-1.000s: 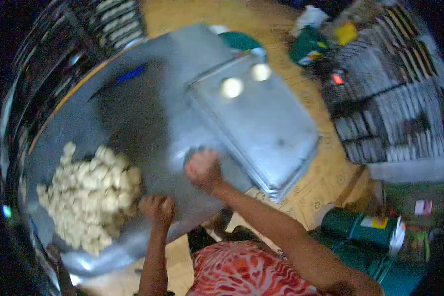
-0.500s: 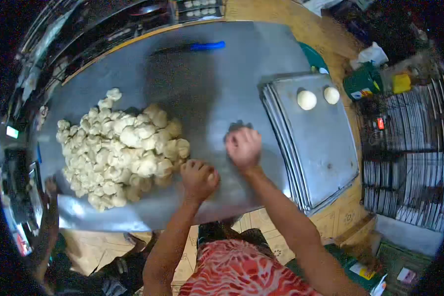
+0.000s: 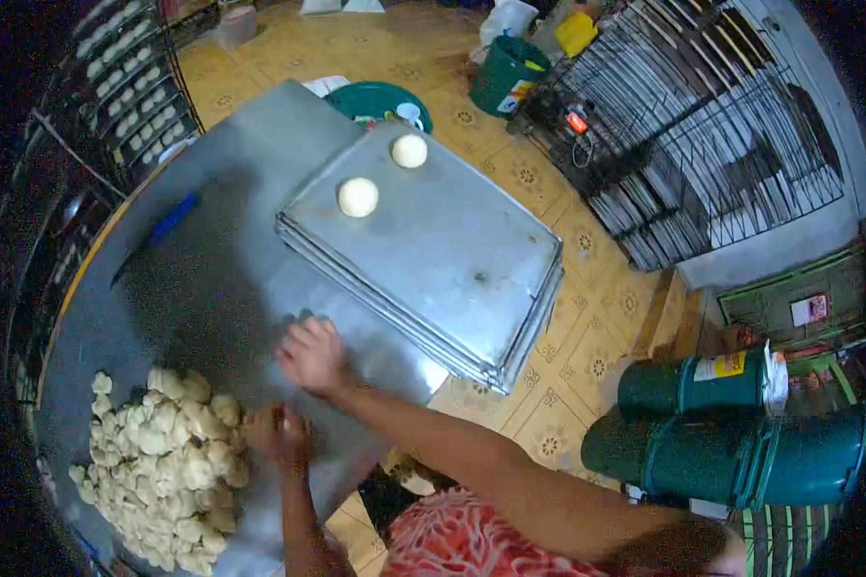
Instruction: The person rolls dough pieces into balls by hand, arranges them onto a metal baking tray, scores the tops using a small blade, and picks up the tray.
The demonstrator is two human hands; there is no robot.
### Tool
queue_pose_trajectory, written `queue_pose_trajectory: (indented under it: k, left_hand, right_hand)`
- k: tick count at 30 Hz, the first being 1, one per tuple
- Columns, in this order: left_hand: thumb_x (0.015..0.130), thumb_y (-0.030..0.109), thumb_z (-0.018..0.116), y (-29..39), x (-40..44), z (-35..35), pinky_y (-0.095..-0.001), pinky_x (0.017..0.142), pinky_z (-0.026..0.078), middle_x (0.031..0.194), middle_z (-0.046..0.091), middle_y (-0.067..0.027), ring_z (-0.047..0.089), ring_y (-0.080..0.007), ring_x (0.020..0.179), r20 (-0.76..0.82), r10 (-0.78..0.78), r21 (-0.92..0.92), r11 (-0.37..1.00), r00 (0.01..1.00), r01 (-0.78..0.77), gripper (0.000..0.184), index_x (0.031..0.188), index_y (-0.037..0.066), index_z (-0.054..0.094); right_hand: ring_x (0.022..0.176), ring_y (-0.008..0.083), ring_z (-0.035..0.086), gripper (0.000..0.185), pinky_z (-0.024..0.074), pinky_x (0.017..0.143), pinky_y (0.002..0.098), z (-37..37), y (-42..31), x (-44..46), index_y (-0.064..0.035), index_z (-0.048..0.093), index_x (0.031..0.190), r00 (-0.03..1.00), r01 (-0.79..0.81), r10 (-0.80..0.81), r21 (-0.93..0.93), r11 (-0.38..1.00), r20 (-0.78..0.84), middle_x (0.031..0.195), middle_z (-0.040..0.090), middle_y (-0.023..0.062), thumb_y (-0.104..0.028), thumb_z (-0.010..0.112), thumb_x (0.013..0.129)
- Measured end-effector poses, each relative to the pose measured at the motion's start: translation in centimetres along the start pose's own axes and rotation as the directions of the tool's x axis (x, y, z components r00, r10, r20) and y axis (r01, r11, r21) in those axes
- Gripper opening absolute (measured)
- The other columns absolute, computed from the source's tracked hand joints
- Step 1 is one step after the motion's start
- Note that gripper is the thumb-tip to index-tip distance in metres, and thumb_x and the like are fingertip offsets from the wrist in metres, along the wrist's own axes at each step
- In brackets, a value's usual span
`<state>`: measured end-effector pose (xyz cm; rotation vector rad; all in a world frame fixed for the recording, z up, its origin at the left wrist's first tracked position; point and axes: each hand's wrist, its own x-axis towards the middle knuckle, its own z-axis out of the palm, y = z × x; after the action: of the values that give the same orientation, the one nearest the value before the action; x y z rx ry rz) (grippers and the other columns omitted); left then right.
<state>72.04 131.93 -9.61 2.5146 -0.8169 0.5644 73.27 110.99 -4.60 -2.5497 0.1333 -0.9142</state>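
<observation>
Left hand [image 3: 281,438] and right hand [image 3: 313,356]: apart, at table [image 3: 269,144].
Dough [image 3: 168,462] lies just left of left hand; tray [image 3: 433,260] lies beyond right hand. Both hands curl; any grip cannot be determined.

Pale, rounded lumps of dough [image 3: 168,462] sit heaped one upon another at the near left of a metal table [image 3: 289,135], while two smooth, round dough balls [image 3: 358,197] rest slightly apart on the far left end of a flat tray [image 3: 443,279].

On the surface [image 3: 293,111], the dough heap [image 3: 168,462] lies left of the stacked trays [image 3: 443,269], which bear two dough balls [image 3: 358,197]
</observation>
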Motion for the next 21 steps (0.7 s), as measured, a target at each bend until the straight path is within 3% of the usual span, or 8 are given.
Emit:
queue_pose_trajectory:
  k: [1, 4, 8, 10, 12, 15, 19, 21]
  left_hand:
    - [0.088, 0.023, 0.078, 0.4, 0.5, -0.1, -0.0514, 0.09, 0.048, 0.099, 0.07, -0.012, 0.063, -0.0363, 0.096, -0.039, 0.051, 0.049, 0.998, 0.998, -0.049, 0.024, 0.103, 0.007, 0.068]
    - [0.088, 0.022, 0.077, 4.2, 2.9, -4.6, -0.0502, 0.1, 0.049, 0.103, 0.069, -0.0145, 0.064, -0.037, 0.103, 0.338, -0.307, -0.353, 0.835, 0.89, 0.422, 0.028, 0.11, 0.006, 0.067]
    - [0.088, 0.031, 0.073, 0.0, -2.2, -3.9, -0.0467, 0.088, 0.047, 0.095, 0.07, -0.0127, 0.063, -0.0361, 0.092, 0.183, -0.153, -0.367, 0.906, 0.971, 0.212, 0.023, 0.093, 0.008, 0.071]
    - [0.087, 0.029, 0.074, -1.6, -3.3, -2.4, -0.0469, 0.088, 0.047, 0.094, 0.07, -0.0123, 0.063, -0.0362, 0.091, 0.197, -0.17, -0.338, 0.913, 0.966, 0.23, 0.022, 0.094, 0.008, 0.071]
    - [0.086, 0.024, 0.076, 0.9, 2.4, -1.2, -0.0482, 0.089, 0.046, 0.094, 0.07, -0.0126, 0.063, -0.0362, 0.092, 0.01, -0.013, -0.186, 0.982, 1.0, 0.015, 0.017, 0.093, 0.009, 0.071]
    - [0.085, 0.021, 0.076, 2.3, 3.0, 0.7, -0.0505, 0.089, 0.046, 0.094, 0.069, -0.0123, 0.062, -0.0362, 0.092, 0.225, -0.235, -0.278, 0.915, 0.946, 0.294, 0.018, 0.097, 0.009, 0.07]
    - [0.084, 0.018, 0.076, 3.0, 0.6, -4.3, -0.0504, 0.089, 0.046, 0.094, 0.068, -0.0116, 0.062, -0.0359, 0.093, 0.09, -0.03, -0.452, 0.89, 0.995, 0.068, 0.021, 0.1, 0.008, 0.068]
    - [0.082, 0.017, 0.077, 2.3, 0.3, -6.1, -0.0489, 0.089, 0.046, 0.096, 0.067, -0.0114, 0.061, -0.0364, 0.095, 0.226, -0.006, -0.453, 0.884, 0.974, 0.111, 0.025, 0.103, 0.009, 0.066]
  right_hand:
    - [0.091, 0.0274, 0.056, 0.016, 0.0464, 0.079, 0.0401, 0.3, -0.6, 0.3, -0.0129, 0.062, 0.079, 0.999, -0.03, 0.029, 0.02, 0.999, 0.035, 0.091, 0.059, 0.0053, -0.024, 0.073, 0.084]
    - [0.086, 0.0268, 0.055, 0.014, 0.0457, 0.078, 0.0395, 0.5, -0.8, -0.5, -0.0107, 0.063, 0.079, 0.998, -0.036, 0.04, 0.076, 0.996, -0.047, 0.089, 0.058, 0.0056, -0.019, 0.073, 0.083]
    - [0.086, 0.0273, 0.054, 0.017, 0.044, 0.077, 0.0409, -0.8, 2.4, -1.9, -0.0086, 0.058, 0.076, 0.991, 0.065, -0.111, 0.477, 0.877, 0.069, 0.085, 0.053, 0.0065, -0.014, 0.074, 0.079]
    - [0.089, 0.0276, 0.055, 0.018, 0.0442, 0.076, 0.0421, -0.6, 1.8, -0.2, -0.0114, 0.061, 0.081, 0.99, 0.094, -0.104, 0.104, 0.99, 0.092, 0.09, 0.054, 0.0071, -0.025, 0.072, 0.076]
    - [0.091, 0.0275, 0.054, 0.02, 0.0437, 0.081, 0.0429, 1.5, 1.0, 1.3, -0.0114, 0.06, 0.081, 0.993, 0.098, -0.103, 0.083, 0.992, 0.06, 0.089, 0.052, 0.0067, -0.028, 0.069, 0.077]
    - [0.088, 0.0283, 0.055, 0.019, 0.0465, 0.078, 0.0432, 1.6, -1.2, 1.7, -0.0104, 0.061, 0.082, 0.992, 0.021, -0.038, 0.145, 0.989, 0.117, 0.087, 0.054, 0.0063, -0.025, 0.073, 0.075]
    - [0.085, 0.0286, 0.055, 0.019, 0.0466, 0.074, 0.0424, 0.2, 0.2, 0.2, -0.011, 0.063, 0.083, 0.97, 0.236, -0.244, 0.262, 0.936, -0.003, 0.086, 0.055, 0.0061, -0.024, 0.075, 0.074]
    - [0.084, 0.0286, 0.055, 0.018, 0.0466, 0.073, 0.0422, 0.1, 1.4, 0.5, -0.0114, 0.063, 0.083, 0.962, 0.265, -0.272, 0.176, 0.948, 0.015, 0.086, 0.055, 0.0065, -0.022, 0.075, 0.074]
